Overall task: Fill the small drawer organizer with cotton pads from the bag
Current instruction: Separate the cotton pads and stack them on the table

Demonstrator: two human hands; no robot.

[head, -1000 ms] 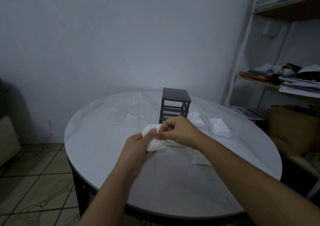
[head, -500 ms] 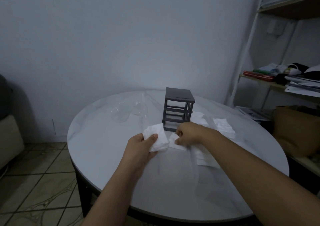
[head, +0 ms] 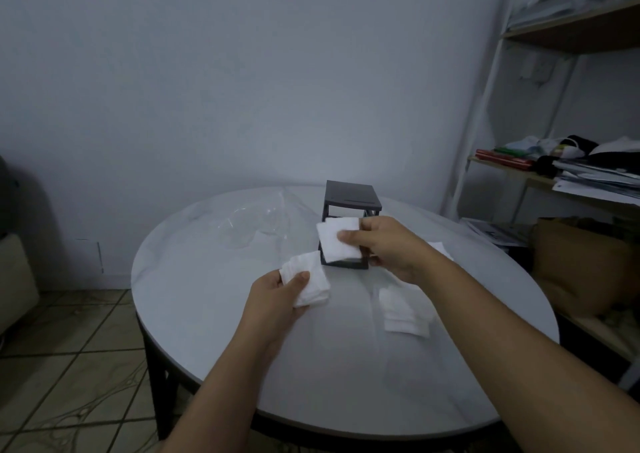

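While the right hand (head: 388, 248) pinches one white cotton pad (head: 337, 241) between thumb and curled fingers, that pad stands flat before the open face of the dark drawer organizer (head: 349, 196), covering its upper openings; contact with the frame cannot be told.

Left hand (head: 277, 296): nearer the person and left of the right hand, thumb on top and fingers curled beneath a small stack of cotton pads (head: 311, 286), held over the tabletop.

Organizer: upright, directly behind the right hand's pad, open frame facing the person; contents not discernible.

Surface: round table (head: 242, 348), pale marbled top, dark rim and legs, under both hands.

Room: plain pale wall behind the organizer; tiled floor (head: 86, 331) below and left of the left arm; light dim.

Other items:
- loose pile of pads (head: 403, 314) lying on the table, on the near side of the right wrist;
- further pads (head: 440, 248) just past the right wrist, partly hidden by it;
- clear plastic bag (head: 256, 224), crumpled, beyond the left hand and left of the organizer;
- shelf unit (head: 485, 106) well right of the right arm, carrying papers (head: 595, 175) and mixed items;
- brown box (head: 581, 265) below those shelves, outline blurred.
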